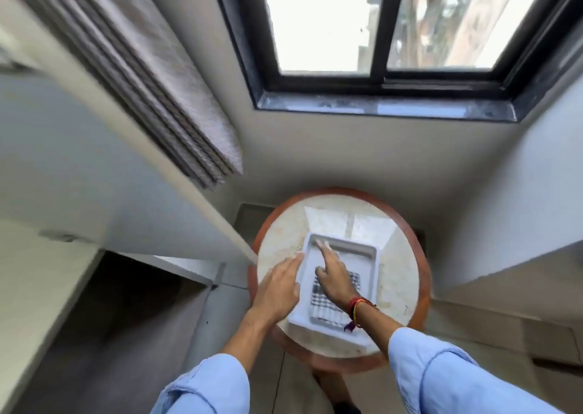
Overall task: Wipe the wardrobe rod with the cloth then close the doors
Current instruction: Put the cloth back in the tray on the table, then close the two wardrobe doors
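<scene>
A checked grey-and-white cloth (328,306) lies folded in a white rectangular tray (362,249) on a small round table (284,234). My right hand (334,275) rests flat on the cloth with its fingers stretched toward the tray's far end. My left hand (279,287) lies open against the tray's left rim. Neither hand grips anything. The wardrobe rod is out of sight.
A pale panel with a beige edge (195,199), maybe an open wardrobe door, slants in from the left, close to the table. A grey curtain (164,92) hangs above it. A dark-framed window (378,76) fills the wall ahead. White walls close in on the right.
</scene>
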Demonstrator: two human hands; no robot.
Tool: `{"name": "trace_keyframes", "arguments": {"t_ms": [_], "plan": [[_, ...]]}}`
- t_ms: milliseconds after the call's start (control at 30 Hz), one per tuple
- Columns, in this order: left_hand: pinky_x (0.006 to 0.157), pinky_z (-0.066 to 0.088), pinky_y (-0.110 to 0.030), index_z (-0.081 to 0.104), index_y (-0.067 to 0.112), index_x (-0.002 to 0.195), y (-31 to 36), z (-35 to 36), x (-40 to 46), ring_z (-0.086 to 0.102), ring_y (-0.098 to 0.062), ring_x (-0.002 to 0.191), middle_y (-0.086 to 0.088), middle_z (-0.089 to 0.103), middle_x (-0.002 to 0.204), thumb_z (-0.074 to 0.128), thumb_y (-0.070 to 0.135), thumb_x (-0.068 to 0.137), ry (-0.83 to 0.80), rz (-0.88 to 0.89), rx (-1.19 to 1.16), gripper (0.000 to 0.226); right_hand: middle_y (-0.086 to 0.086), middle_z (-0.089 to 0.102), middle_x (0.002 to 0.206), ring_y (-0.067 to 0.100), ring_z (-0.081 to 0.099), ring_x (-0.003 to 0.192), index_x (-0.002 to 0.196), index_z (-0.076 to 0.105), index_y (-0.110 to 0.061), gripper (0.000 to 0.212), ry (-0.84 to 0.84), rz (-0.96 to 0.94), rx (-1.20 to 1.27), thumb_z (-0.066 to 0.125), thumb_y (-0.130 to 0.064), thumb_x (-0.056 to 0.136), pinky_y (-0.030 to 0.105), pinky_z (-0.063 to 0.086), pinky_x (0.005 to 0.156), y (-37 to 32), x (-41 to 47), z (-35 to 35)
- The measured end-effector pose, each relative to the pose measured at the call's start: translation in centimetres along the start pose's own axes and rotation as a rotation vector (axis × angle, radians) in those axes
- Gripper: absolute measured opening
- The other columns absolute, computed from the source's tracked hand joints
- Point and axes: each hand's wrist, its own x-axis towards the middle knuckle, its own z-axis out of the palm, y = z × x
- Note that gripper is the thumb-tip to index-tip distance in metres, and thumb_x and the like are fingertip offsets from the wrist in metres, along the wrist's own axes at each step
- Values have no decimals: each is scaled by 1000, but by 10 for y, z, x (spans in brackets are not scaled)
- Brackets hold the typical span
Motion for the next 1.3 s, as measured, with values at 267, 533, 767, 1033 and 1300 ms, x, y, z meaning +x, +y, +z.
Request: {"name": "trace_keyframes", "arguments": {"t_ms": [267,533,767,1033,1300], "plan": [[115,38,-28,27,30,153,26,-138,-154,38,-10,143,8,40,157,39,11,88,371,130,139,69,0,35,161,15,32,149,153,34,-17,47,108,-633,314,41,-21,107,42,20,127,-251,-50,-79],[122,17,-23,5,28,158,43,-276,-315,24,-11,150,5,20,165,55,22,93,878,20,149,82,0,13,168,13,14,155,159,10,-21,69,25,-1156,446,39,-48,102,44,13,129,-497,-194,-130],[124,22,-39,5,27,158,40,-290,-448,27,-16,149,1,24,165,55,20,90,1073,-178,223,85,6,-11,168,18,-2,156,158,0,-25,97,229,-1208,242,69,-34,90,39,8,127,-494,-232,-99],[126,14,-39,6,15,158,49,-297,-548,16,-17,154,-5,13,167,51,16,91,1264,-359,330,81,-9,-14,168,9,1,155,158,-6,-30,112,372,-1532,-125,70,-24,76,42,20,124,-483,-294,-53],[124,19,-48,17,2,155,78,-297,-682,24,-27,152,-15,23,163,54,25,96,1709,-627,586,73,-3,-10,169,28,4,156,158,-8,-19,126,331,-1613,-233,74,-26,64,54,18,125,-511,-361,38]]}}
